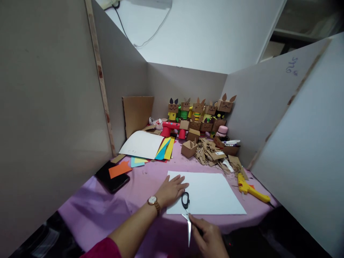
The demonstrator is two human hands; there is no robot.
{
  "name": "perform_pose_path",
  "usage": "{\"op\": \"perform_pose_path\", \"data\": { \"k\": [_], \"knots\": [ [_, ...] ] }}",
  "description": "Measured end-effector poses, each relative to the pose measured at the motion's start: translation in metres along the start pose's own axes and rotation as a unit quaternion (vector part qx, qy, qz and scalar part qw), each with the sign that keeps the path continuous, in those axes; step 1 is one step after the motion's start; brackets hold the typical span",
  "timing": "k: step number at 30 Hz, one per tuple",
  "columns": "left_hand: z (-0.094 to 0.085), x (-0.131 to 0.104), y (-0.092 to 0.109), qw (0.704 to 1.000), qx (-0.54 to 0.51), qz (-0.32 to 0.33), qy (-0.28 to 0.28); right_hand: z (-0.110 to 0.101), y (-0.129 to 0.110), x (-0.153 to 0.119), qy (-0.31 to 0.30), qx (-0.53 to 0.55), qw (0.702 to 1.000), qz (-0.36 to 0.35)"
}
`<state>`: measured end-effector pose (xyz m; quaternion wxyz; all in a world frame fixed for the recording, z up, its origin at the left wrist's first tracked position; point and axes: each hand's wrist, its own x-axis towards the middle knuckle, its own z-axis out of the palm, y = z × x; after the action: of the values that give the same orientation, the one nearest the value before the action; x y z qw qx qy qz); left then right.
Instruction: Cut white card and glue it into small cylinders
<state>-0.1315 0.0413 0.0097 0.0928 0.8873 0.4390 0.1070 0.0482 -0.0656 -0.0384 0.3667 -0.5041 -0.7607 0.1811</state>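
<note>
A thick white sheet or board (209,191) lies at the near edge of the pink-covered table. My left hand (171,190), with a watch on its wrist, rests flat on the left part of it, fingers spread. At the sheet's front edge, my right hand (208,237) grips a pair of black-handled scissors (185,201) by one handle. Their blades are slightly parted and point back toward me. The other loop sticks up over the sheet, close to my left fingers. Part of the gripped handle is hidden by my right fingers.
Cardboard scraps (206,152) are heaped behind the sheet, with a small cardboard box (189,148) beside them. A yellow glue gun (252,190) lies right. Left are coloured papers (169,148), a dark phone or tablet (113,177) and orange paper (120,169). Cardboard animal figures (199,107) stand behind. Partitions (185,80) enclose the table.
</note>
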Motion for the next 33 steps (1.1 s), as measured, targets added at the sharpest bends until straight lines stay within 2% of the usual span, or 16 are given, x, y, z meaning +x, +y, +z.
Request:
{"op": "perform_pose_path", "data": {
  "k": [9,16,22,28,33],
  "knots": [
    [0.002,0.000,-0.002,1.000,-0.006,0.000,0.000,-0.007,-0.002,-0.005,-0.058,0.017,0.998,-0.009],
    [0.005,0.002,-0.002,1.000,-0.012,-0.012,0.002,0.004,-0.008,0.003,-0.031,0.015,0.999,-0.005],
    [0.006,0.004,-0.006,1.000,-0.011,-0.006,0.000,-0.003,-0.009,0.002,-0.054,0.021,0.998,-0.013],
    [-0.004,0.000,-0.018,0.999,-0.010,0.025,-0.018,0.002,-0.005,-0.002,-0.012,0.016,1.000,0.008],
    [-0.001,-0.003,-0.020,1.000,0.002,0.020,-0.009,0.008,-0.006,0.000,-0.004,0.031,0.999,0.011]
  ]
}}
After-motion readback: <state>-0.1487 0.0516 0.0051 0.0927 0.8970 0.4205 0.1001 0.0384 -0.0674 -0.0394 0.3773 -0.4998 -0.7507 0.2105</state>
